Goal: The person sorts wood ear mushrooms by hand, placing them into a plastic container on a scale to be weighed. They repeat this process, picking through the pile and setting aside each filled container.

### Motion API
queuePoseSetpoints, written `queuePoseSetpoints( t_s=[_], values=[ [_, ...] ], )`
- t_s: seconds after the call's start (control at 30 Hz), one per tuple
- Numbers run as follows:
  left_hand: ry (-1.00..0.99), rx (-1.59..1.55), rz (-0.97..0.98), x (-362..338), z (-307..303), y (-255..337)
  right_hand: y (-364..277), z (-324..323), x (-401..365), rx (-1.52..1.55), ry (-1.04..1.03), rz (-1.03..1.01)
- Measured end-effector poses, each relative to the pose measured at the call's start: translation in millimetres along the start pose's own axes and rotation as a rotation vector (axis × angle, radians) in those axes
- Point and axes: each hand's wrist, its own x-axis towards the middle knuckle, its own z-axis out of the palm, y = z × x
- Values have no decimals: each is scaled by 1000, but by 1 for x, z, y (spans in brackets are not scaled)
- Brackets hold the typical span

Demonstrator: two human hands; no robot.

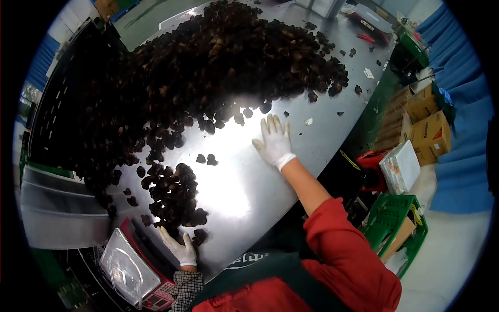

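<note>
A large heap of dark brown, mushroom-like pieces (208, 57) covers the far and left parts of a shiny metal table (234, 166). Nearer me lies a smaller pile of the same pieces (171, 192). My left hand (179, 248), in a whitish glove, is at the near edge of that small pile with its fingers apart, and I see nothing held in it. My right hand (273, 140), gloved too, has its palm down and its fingers spread on the bare metal, just below the large heap.
Left of my left hand stands a red scale (130, 265) with a metal plate. A black crate (67, 99) is beyond the heap's left side. Cardboard boxes (429, 135) and a green basket (397, 229) are on the right. Red tool-like item (366, 38) lies far right.
</note>
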Motion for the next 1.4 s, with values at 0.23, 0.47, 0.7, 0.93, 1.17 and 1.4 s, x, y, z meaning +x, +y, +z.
queuePoseSetpoints(
  t_s=[0.23, 0.47, 0.7, 0.93, 1.17, 1.4],
  values=[
    [-32, 40, -57, 3, -6, 15, 220, -84, -78, -553, -123, 603],
    [26, 41, -48, 3, -4, 11, 133, -46, -51, -121, 92, 54],
    [133, -9, -174, 15, -8, 20, 121, -53, -9, -99, 28, 65],
    [-59, 163, -138, 67, 1, 39, -223, -37, -12, 519, -377, -684],
    [-197, -12, 52, -17, -30, 45, -202, -53, -89, 566, -444, -1069],
    [39, -84, 15, -23, -34, 24, -237, -45, 12, 696, -347, -942]
  ],
)
